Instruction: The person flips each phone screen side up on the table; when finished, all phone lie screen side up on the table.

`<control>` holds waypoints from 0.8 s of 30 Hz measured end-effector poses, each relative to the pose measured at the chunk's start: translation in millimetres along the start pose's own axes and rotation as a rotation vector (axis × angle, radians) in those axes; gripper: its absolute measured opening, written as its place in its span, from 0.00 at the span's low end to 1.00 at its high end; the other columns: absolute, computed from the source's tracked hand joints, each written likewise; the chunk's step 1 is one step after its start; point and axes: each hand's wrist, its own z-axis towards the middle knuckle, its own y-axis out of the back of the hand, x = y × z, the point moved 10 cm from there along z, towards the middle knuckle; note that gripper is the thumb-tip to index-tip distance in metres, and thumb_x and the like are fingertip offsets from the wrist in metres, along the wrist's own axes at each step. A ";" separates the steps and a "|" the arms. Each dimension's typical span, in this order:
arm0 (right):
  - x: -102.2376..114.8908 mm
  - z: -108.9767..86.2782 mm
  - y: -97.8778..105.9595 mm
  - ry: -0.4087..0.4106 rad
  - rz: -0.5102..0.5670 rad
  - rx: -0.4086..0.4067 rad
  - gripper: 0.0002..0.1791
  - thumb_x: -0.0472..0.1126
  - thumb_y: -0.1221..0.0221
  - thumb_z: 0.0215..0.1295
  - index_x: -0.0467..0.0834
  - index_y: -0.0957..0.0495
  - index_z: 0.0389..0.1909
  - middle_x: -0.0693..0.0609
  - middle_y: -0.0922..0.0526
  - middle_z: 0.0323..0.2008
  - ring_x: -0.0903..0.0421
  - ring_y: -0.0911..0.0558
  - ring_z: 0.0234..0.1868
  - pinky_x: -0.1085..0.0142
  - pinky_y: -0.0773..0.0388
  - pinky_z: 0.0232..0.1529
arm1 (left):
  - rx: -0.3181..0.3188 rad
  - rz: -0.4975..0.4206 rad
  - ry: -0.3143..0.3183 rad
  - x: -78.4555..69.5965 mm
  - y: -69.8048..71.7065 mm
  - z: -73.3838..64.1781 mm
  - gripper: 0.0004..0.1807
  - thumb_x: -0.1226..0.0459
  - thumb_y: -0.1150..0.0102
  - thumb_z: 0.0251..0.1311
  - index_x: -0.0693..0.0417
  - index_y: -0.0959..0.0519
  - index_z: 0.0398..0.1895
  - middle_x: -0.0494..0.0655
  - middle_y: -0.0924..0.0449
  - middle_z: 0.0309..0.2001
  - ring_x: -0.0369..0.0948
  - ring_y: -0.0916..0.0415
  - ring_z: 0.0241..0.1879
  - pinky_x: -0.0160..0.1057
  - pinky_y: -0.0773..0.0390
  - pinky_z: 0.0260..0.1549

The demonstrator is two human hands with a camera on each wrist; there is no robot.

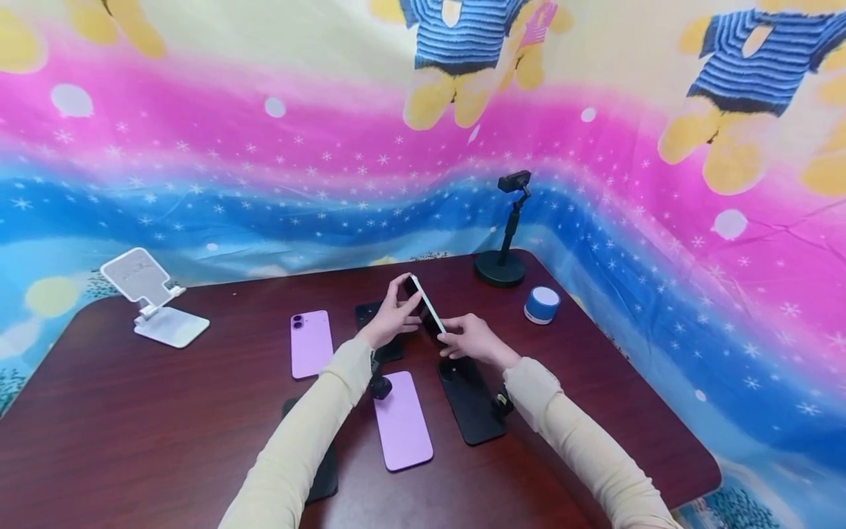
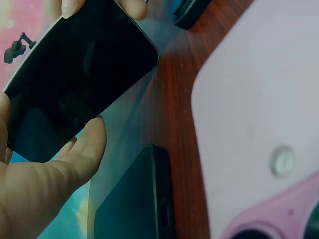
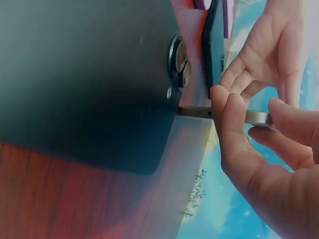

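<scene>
A bright printed cloth (image 1: 264,169), banded in pink, blue and pale yellow with white stars and cartoon bears in striped blue jumpers, hangs as a backdrop behind and along the right side of a dark reddish-brown wooden table (image 1: 132,411) with rounded corners.

Above the middle of the table, nearer its far edge, both hands hold a slim phone with a black screen and a pale metal rim (image 1: 424,303), lifted clear of the wood and tilted on edge. The left hand (image 1: 390,319) grips its upper end, fingers curled over the far edge and thumb on the near side; the left wrist view shows the dark glass between thumb and fingertips. The right hand (image 1: 472,339) pinches the lower end, and the right wrist view shows its fingertips (image 3: 227,107) closed on the metal rim by the port.

On the table below the hands lie several more phones face down: a lilac phone (image 1: 311,343) towards the left, a second lilac phone (image 1: 402,420) nearer the front edge, a black phone (image 1: 472,400) just right of it under the right wrist, and another dark phone (image 1: 371,317) partly hidden beneath the left hand. A further dark slab (image 1: 325,474) lies under the left sleeve.

Near the far left corner stands a white folding phone stand (image 1: 155,297). Near the far right corner stands a black round-based stand with a clamp head (image 1: 505,235), and just beside it, towards the right edge, a small blue and white cylinder (image 1: 542,304).
</scene>
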 end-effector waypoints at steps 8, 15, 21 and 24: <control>1.7 -0.6 8.2 0.005 -0.071 -0.085 0.23 0.35 0.44 0.68 0.37 0.29 0.63 0.35 0.21 0.53 0.52 0.13 0.31 0.63 0.16 0.34 | -0.023 0.016 0.010 1.4 4.8 -2.5 0.32 0.61 0.59 0.74 0.35 0.56 0.76 0.72 0.39 0.62 0.69 0.28 0.54 0.61 0.29 0.56; -2.1 -1.1 16.6 -0.009 -0.071 -0.120 0.22 0.35 0.45 0.68 0.37 0.29 0.63 0.35 0.21 0.54 0.52 0.13 0.32 0.63 0.16 0.34 | -0.036 0.022 0.040 2.2 7.0 -5.8 0.33 0.64 0.59 0.74 0.31 0.55 0.76 0.69 0.43 0.64 0.61 0.23 0.47 0.59 0.28 0.57; -2.1 -0.1 17.7 -0.004 -0.060 -0.121 0.24 0.32 0.46 0.68 0.38 0.31 0.65 0.34 0.23 0.56 0.50 0.13 0.34 0.65 0.16 0.33 | -0.065 -0.009 0.053 0.7 8.6 -9.7 0.43 0.75 0.57 0.69 0.34 0.62 0.77 0.59 0.42 0.52 0.53 0.24 0.41 0.59 0.29 0.58; -4.8 1.3 17.8 -0.007 -0.069 -0.123 0.25 0.29 0.46 0.67 0.37 0.32 0.65 0.33 0.24 0.57 0.50 0.13 0.35 0.65 0.16 0.33 | -0.081 -0.024 0.074 3.5 9.9 -10.5 0.45 0.80 0.57 0.65 0.47 0.65 0.77 0.65 0.41 0.58 0.49 0.25 0.40 0.56 0.29 0.59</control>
